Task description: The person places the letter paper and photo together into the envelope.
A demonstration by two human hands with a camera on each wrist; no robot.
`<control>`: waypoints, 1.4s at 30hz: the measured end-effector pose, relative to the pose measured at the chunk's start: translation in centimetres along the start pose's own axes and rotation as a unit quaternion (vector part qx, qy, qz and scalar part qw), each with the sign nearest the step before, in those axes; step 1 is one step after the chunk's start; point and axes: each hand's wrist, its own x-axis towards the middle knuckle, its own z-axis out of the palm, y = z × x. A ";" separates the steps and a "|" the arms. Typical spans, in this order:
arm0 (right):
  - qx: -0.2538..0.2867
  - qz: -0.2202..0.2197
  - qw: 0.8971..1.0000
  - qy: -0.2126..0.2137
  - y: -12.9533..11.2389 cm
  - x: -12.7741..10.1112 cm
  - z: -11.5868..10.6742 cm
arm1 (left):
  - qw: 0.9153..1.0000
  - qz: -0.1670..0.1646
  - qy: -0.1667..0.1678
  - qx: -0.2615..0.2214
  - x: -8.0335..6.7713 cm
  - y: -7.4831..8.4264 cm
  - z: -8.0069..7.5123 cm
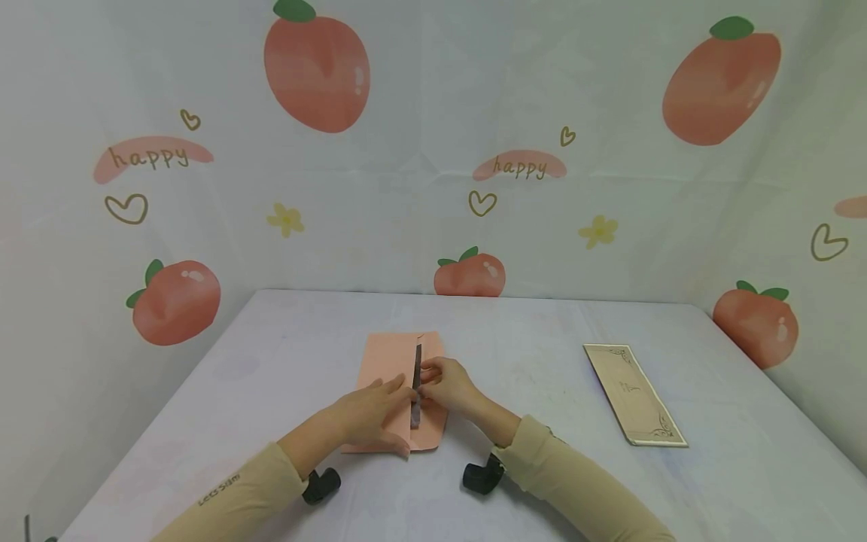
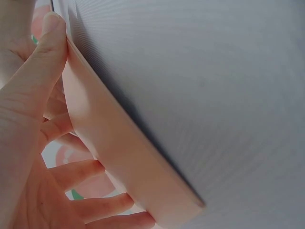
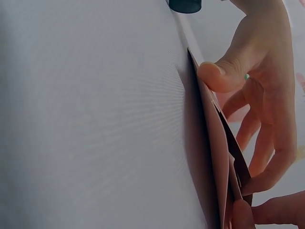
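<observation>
On the table lies a flat pink paper envelope [image 1: 388,354] with a narrow dark strip [image 1: 418,354] running lengthwise along its right part. My left hand [image 1: 372,414] rests on its left side, fingers spread and thumb at the near edge. In the right wrist view, that left hand [image 3: 267,90] comes down from the top, a fingertip against the dark strip. My right hand [image 1: 448,385] has curled fingers and pinches the raised paper edge beside the strip; its fingertips [image 3: 242,214] show at the bottom there. The left wrist view has the envelope's side [image 2: 119,152] by the left thumb.
A beige rectangular card or case [image 1: 633,395] with dark corner ornaments lies to the right on the white table [image 1: 528,331]. Black wrist-worn devices [image 1: 321,485] hang below both wrists. Behind the table hangs a white curtain [image 1: 420,113] printed with fruit.
</observation>
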 end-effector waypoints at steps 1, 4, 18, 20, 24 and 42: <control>-0.002 -0.001 1.000 0.000 0.0 0.0 0.0 | 1.000 0.000 0.000 0.000 0.0 0.0 0.0; 0.000 0.000 1.000 0.000 -0.1 0.0 0.1 | 1.000 0.001 0.000 0.000 0.0 0.0 0.1; -0.009 -0.002 1.000 -0.001 -0.1 0.1 0.3 | 1.000 -0.008 -0.003 0.007 0.1 0.0 0.1; -0.011 -0.005 1.000 -0.001 -0.1 0.1 0.3 | 1.000 -0.006 -0.002 0.005 0.1 0.0 0.0; -0.014 -0.006 1.000 0.000 0.0 0.1 0.3 | 1.000 -0.003 -0.001 0.005 0.1 -0.1 0.1; 0.001 0.006 1.000 -0.013 -0.3 -0.3 -0.3 | 1.000 -0.002 0.000 0.006 0.0 -0.1 0.0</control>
